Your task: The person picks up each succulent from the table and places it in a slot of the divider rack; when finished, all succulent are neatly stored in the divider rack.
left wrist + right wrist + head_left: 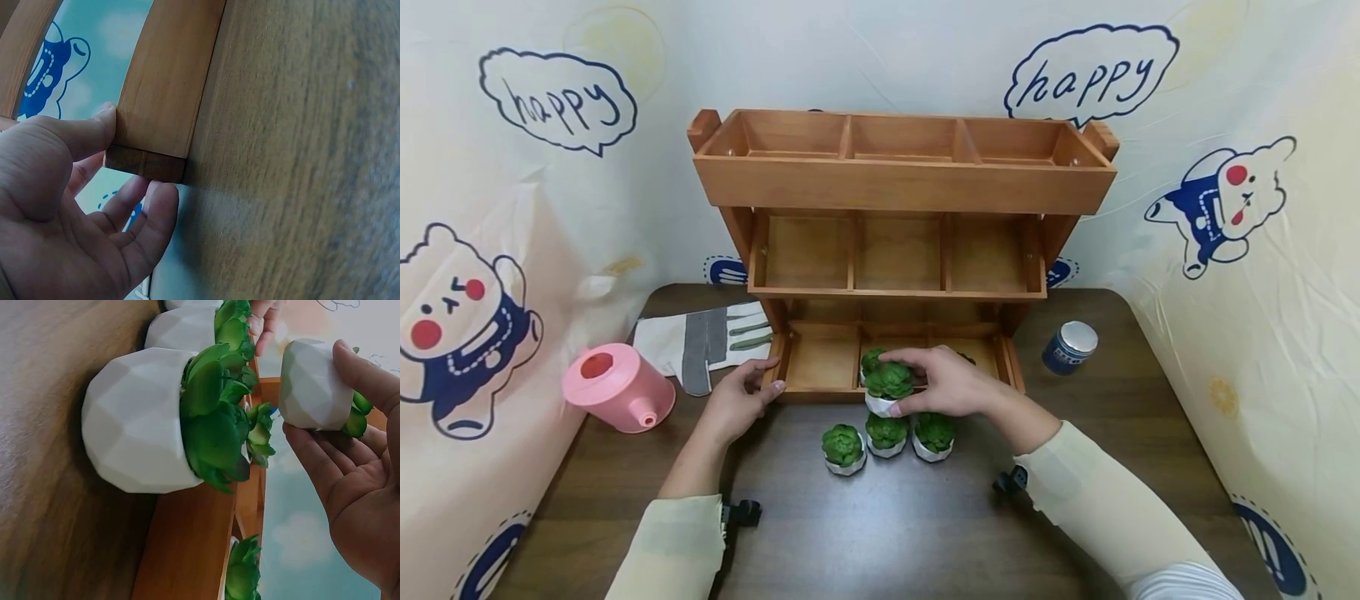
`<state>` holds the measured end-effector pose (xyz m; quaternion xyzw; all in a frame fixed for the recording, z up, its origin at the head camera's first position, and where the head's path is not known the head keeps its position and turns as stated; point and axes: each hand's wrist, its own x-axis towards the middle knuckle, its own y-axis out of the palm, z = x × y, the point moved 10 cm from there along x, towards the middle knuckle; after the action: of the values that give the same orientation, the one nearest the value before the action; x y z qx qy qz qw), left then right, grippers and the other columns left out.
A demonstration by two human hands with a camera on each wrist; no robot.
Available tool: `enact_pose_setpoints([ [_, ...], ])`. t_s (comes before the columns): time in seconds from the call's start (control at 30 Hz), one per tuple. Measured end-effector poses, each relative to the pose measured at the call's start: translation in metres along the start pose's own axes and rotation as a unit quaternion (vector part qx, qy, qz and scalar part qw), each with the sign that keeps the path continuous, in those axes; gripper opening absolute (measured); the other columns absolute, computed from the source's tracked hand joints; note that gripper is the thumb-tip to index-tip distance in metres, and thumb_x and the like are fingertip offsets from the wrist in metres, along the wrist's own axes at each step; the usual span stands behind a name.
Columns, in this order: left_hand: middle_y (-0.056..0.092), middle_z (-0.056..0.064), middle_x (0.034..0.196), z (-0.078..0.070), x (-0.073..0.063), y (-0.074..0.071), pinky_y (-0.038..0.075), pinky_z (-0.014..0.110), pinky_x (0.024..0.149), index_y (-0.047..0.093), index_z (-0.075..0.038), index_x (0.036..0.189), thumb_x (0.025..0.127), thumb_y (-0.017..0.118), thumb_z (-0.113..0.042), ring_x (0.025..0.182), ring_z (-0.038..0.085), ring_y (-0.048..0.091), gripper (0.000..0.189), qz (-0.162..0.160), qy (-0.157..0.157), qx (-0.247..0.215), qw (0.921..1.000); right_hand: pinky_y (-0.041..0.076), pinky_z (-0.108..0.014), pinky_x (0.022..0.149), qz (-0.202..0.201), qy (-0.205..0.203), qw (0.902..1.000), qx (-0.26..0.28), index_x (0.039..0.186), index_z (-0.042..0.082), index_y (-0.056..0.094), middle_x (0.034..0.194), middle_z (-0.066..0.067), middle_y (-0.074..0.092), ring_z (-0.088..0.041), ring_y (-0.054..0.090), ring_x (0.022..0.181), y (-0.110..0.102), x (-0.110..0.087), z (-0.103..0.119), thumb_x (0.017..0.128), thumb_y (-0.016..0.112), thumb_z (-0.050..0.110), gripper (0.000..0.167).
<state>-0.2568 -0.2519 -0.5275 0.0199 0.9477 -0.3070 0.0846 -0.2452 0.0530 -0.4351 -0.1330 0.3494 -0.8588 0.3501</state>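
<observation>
My right hand (946,382) pinches a small potted succulent (315,384) by its white faceted pot, held above the front edge of the wooden tiered shelf's (902,185) bottom box. Thumb and fingertips lie on opposite sides of the pot. A succulent (258,434) stands in the middle compartment and another (242,575) in the right one, mostly hidden by the hand in the head view. Three more potted succulents (843,448) (887,433) (934,435) stand on the table before the shelf. My left hand (739,402) grips the bottom box's left front corner, thumb at the front.
Left of the shelf, a pink watering can (617,387) stands beside a pair of grey and white gloves (706,340). A blue jar with a silver lid (1070,347) is on the right. Printed cloth (880,50) hangs behind the brown table (865,542).
</observation>
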Motion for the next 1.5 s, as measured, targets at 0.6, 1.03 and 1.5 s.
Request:
enact_pose_setpoints([
  [0.6, 0.057, 0.015, 0.105, 0.001, 0.001, 0.0, 0.053, 0.035, 0.065, 0.06, -0.017, 0.145, 0.1, 0.072, -0.027, 0.072, 0.024, 0.06, 0.048, -0.003, 0.001, 0.007, 1.0, 0.052, -0.031, 0.094, 0.0, -0.009, 0.9999, -0.008, 0.148, 0.022, 0.057, 0.118, 0.01, 0.069, -0.006, 0.064, 0.103, 0.003, 0.043, 0.014, 0.083, 0.089, 0.037, 0.073],
  [1.03, 0.059, 0.016, 0.112, 0.003, -0.001, -0.001, 0.054, 0.036, 0.067, 0.059, -0.02, 0.146, 0.1, 0.072, -0.03, 0.076, 0.026, 0.061, 0.049, 0.002, -0.012, 0.004, 0.9999, 0.051, -0.034, 0.097, 0.003, -0.004, 0.9998, -0.018, 0.146, 0.024, 0.058, 0.119, 0.008, 0.068, -0.008, 0.063, 0.104, 0.013, 0.067, 0.021, 0.082, 0.089, 0.036, 0.073],
  [1.5, 0.06, 0.016, 0.107, 0.0, 0.0, -0.001, 0.053, 0.035, 0.065, 0.059, -0.017, 0.145, 0.1, 0.072, -0.029, 0.073, 0.023, 0.06, 0.049, 0.001, -0.005, 0.001, 1.0, 0.051, -0.028, 0.095, 0.008, 0.004, 1.0, -0.004, 0.146, 0.021, 0.059, 0.121, 0.007, 0.069, -0.007, 0.063, 0.106, 0.025, 0.095, 0.025, 0.081, 0.09, 0.034, 0.074],
])
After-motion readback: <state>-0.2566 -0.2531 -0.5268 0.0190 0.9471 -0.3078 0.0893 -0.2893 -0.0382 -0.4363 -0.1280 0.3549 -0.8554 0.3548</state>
